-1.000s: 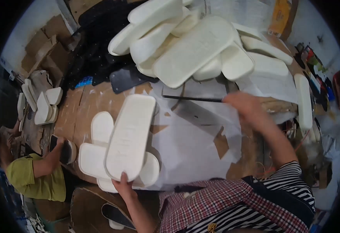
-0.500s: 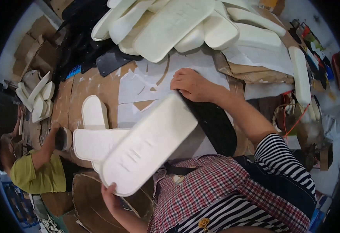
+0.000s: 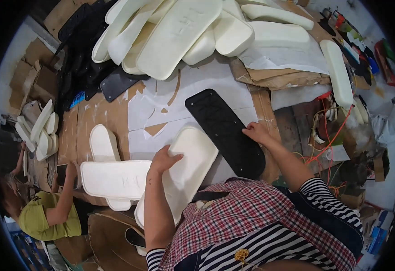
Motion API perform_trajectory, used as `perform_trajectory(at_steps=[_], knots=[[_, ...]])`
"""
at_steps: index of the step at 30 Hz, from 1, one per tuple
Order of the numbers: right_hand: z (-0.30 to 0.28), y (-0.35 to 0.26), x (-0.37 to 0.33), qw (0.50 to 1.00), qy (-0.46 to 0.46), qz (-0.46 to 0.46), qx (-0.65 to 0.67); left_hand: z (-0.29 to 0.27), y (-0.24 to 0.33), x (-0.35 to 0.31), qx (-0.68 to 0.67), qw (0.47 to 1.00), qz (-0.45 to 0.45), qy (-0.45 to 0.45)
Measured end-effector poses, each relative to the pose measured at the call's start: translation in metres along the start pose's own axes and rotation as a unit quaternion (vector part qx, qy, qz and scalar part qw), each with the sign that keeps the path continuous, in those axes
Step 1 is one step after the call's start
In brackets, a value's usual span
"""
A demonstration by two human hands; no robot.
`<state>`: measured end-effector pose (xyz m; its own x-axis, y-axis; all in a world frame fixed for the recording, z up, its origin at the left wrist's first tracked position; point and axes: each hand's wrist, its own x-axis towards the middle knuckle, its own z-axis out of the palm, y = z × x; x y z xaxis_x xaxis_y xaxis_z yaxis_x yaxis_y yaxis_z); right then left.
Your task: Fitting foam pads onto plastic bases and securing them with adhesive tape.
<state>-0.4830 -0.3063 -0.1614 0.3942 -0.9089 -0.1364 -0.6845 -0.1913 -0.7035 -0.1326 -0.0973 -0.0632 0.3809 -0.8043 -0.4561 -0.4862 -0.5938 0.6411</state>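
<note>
Left hand [image 3: 163,161] has moved up the white pad [image 3: 192,156], gripping its left side; right hand [image 3: 256,132] now pinches the black panel [image 3: 222,131] by its right edge. Pad crosses the sheet's [image 3: 150,109] near edge, panel its right side. Raised lettering marks a block [image 3: 177,40] beyond the sheet.

From foam pad [image 3: 190,169], left grip [image 3: 162,160] on it: panel [image 3: 224,133] just beside at 2 o'clock, right grip [image 3: 256,133] on its 3 o'clock edge. At 9, crosswise pad [image 3: 116,179] over another pad [image 3: 103,142] on surface [image 3: 80,131]. Pad pile [image 3: 177,38] at 12, panel pile [image 3: 84,58] at 11, pad heap [image 3: 40,122] at 10, cables [image 3: 329,145] at 3.
</note>
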Motion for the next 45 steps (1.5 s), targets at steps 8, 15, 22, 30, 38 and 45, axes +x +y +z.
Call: perform_trajectory(at_steps=[8, 15, 22, 30, 38, 45], knots=[[-0.014, -0.021, 0.001, 0.948, -0.218, 0.094, 0.212, -0.064, 0.029, -0.07, -0.194, 0.972, 0.032, 0.13], [0.007, -0.054, 0.014, 0.929, -0.257, 0.131, 0.233, -0.118, 0.001, -0.161, -0.56, 0.721, 0.078, 0.401], [0.003, -0.087, 0.024, 0.993, 0.045, -0.105, 0.008, -0.031, -0.06, -0.163, -0.63, 0.572, 0.002, 0.525], [-0.072, -0.181, 0.052, 0.93, 0.144, -0.252, 0.227, -0.059, -0.022, -0.153, -0.647, 0.46, 0.019, 0.607], [-0.034, -0.234, 0.013, 0.945, -0.03, -0.299, 0.127, 0.06, -0.024, -0.124, -0.667, 0.605, -0.064, 0.43], [0.018, -0.21, -0.009, 0.953, -0.189, -0.233, 0.039, 0.026, -0.061, -0.15, -0.585, 0.638, -0.144, 0.479]])
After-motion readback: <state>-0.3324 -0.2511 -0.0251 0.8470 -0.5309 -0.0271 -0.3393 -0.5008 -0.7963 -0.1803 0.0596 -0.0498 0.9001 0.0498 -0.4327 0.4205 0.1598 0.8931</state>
